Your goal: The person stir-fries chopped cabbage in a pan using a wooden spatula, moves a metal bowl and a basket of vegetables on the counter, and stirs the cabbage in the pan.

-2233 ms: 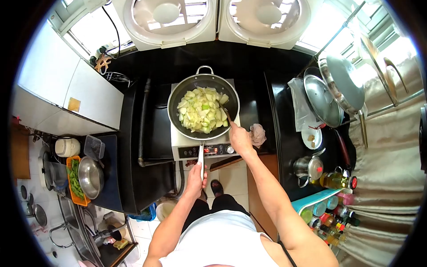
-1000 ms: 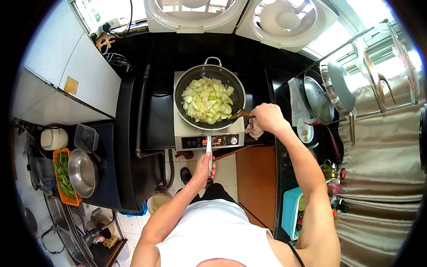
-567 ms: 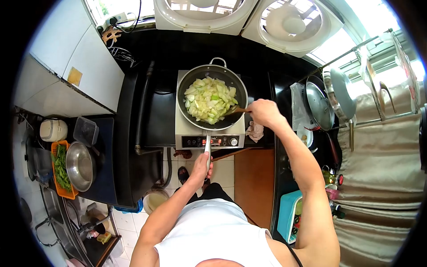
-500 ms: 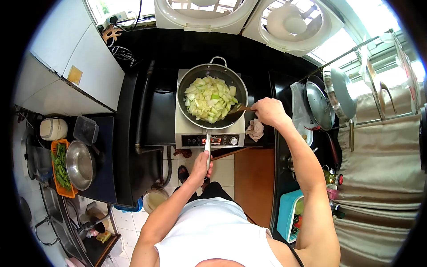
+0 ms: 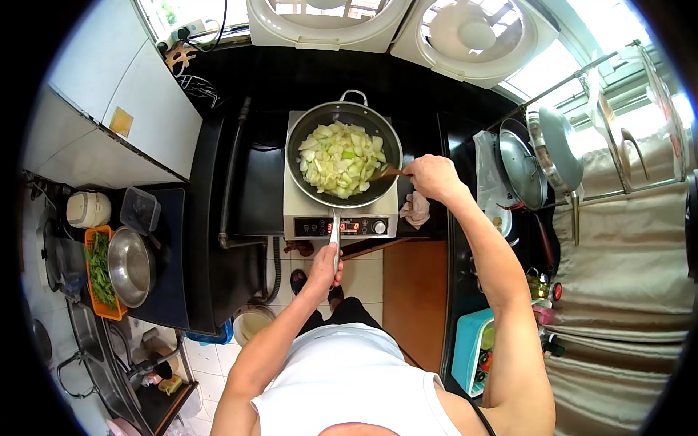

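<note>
A dark-lined wok (image 5: pixel 385 135) with a steel handle sits on an induction cooker (image 5: pixel 293 216) whose red display is lit. Pale green chopped vegetable pieces (image 5: pixel 340 161) fill its middle. My left hand (image 5: pixel 324 269) is closed around the wok's long handle (image 5: pixel 335 231). My right hand (image 5: pixel 433 176), also closed, grips a wooden spatula (image 5: pixel 391 171) at the pan's right rim; its blade end lies among the pieces and is partly hidden. A crumpled cloth (image 5: pixel 415 210) rests on the counter just below my right hand.
Left, a steel bowl (image 5: pixel 131 267) stands beside an orange basket (image 5: pixel 116 312) of green leaves. Pans and a lid (image 5: pixel 520 168) lean along the right, below a hanging rack (image 5: pixel 622 192). A turquoise bin (image 5: pixel 465 349) is near my right arm. Two fans (image 5: pixel 476 36) stand behind the cooker.
The view has shifted slightly. The spatula and my right hand have moved a little up and left, and the vegetable pieces lie slightly differently. My left hand keeps its hold.
</note>
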`<state>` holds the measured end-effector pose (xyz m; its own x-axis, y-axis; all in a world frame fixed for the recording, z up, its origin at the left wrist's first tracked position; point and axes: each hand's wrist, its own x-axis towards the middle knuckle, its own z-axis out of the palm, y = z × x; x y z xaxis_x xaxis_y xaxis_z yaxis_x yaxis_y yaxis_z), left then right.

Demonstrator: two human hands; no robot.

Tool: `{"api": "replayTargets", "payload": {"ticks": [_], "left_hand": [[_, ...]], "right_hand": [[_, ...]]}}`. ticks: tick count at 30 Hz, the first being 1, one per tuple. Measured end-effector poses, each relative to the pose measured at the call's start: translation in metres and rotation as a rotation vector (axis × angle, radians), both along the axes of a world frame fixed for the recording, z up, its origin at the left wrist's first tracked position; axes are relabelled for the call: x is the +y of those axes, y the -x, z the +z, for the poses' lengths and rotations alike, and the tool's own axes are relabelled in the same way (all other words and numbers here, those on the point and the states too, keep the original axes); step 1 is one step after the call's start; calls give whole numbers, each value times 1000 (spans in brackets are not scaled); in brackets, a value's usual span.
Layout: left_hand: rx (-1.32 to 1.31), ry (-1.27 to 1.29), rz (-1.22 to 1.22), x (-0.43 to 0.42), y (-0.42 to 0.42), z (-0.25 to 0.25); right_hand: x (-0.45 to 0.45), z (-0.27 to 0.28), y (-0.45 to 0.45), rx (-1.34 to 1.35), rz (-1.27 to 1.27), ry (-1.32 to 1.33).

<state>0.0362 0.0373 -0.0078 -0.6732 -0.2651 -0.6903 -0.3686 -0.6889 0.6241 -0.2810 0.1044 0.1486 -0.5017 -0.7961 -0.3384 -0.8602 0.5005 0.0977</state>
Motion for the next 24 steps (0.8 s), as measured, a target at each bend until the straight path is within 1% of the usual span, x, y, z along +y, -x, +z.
{"api": "replayTargets", "payload": {"ticks": [3, 6, 9, 12, 13, 15, 17, 20, 23, 24], "left_hand": [[4, 20, -4, 0, 1, 0], [-13, 12, 8, 0, 2, -1], [1, 10, 21, 1, 2, -2], [-24, 2, 23, 2, 1, -3], [-25, -2, 25, 2, 1, -5], [-27, -4, 26, 2, 1, -6], [-2, 2, 32, 2, 0, -6], [-8, 25, 24, 2, 1, -7], [-9, 17, 30, 3, 1, -8], [-10, 15, 28, 4, 1, -8]], "right_hand": [[-7, -19, -7, -11, 15, -32], [-8, -33, -6, -36, -8, 25], [2, -26, -3, -28, 7, 59], [16, 1, -9, -115, -51, 143], [18, -1, -13, -116, -50, 144], [19, -8, -20, -203, -141, 289], [14, -30, -28, -196, -164, 252], [16, -45, -29, -191, -158, 283], [22, -24, -34, -179, -152, 294], [23, -13, -38, -256, -160, 250]]}}
